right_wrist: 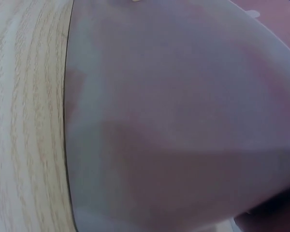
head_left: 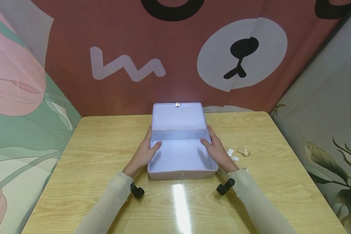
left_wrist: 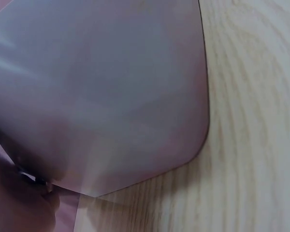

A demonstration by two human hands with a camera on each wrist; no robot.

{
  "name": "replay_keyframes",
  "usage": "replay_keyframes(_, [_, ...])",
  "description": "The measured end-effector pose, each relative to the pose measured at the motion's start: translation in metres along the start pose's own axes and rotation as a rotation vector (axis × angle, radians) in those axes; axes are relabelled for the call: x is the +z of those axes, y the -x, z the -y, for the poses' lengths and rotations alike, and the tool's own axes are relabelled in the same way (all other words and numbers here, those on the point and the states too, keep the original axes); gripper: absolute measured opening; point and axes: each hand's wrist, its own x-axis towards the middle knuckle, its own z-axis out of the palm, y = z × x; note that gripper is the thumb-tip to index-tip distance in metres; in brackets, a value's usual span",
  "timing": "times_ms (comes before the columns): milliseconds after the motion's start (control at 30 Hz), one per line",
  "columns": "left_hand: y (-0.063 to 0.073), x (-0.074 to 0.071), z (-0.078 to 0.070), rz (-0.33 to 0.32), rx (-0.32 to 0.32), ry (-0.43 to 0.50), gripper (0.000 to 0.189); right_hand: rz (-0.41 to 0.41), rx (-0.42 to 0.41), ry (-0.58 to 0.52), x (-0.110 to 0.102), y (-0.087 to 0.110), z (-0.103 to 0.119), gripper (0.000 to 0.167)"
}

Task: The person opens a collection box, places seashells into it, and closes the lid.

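A rectangular metal box (head_left: pixel 166 175) stands on the table in the head view, pale lilac inside, with a small catch on its front wall. Its hinged lid (head_left: pixel 178 117) is raised and leans back, a metal clasp at the top edge. My left hand (head_left: pixel 142 152) grips the left side wall, thumb over the rim. On the opposite side my right hand (head_left: pixel 218 151) holds the wall the same way. Both wrist views are mostly filled by the box's shiny outer walls (left_wrist: pixel 101 96); only dark parts of the fingers show at the lower corners.
Small white pieces (head_left: pixel 235 158) and a tan seashell-like piece (head_left: pixel 244 152) lie right of the box, partly behind the right hand. The wooden table (head_left: pixel 105 146) ends at a reddish-brown printed cloth (head_left: pixel 175 87) behind the lid. Printed cloths also hang at both sides.
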Motion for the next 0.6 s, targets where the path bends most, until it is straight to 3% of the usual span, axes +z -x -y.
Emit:
replay_keyframes(300, [0.01, -0.003, -0.006, -0.024, 0.046, 0.007, 0.075, 0.012, 0.003, 0.034, -0.005, 0.005, 0.0, 0.079])
replay_keyframes(467, [0.028, -0.006, -0.01, -0.001, 0.082, -0.03, 0.076, 0.021, -0.021, 0.054, -0.007, 0.013, -0.002, 0.08])
replay_keyframes(600, [0.046, -0.005, -0.011, 0.031, 0.076, -0.089, 0.086, 0.02, -0.06, 0.084, -0.008, 0.021, -0.004, 0.081])
